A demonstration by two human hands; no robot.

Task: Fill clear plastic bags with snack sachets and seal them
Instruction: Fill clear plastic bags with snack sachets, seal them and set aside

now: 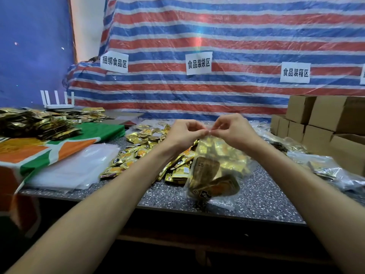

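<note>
Head-worn camera; faces forward-down, close over table [256, 198]

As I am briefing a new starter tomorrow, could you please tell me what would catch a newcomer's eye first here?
First, the left hand and right hand meet at centre, both pinching the top edge of a sachet-filled clear bag. Left of it a loose pile of gold sachets covers the speckled table, and a red-white-blue striped tarp fills the background.

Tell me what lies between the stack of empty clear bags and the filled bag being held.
A loose pile of gold sachets on the speckled table separates the empty bags from the filled bag; head view.
</note>
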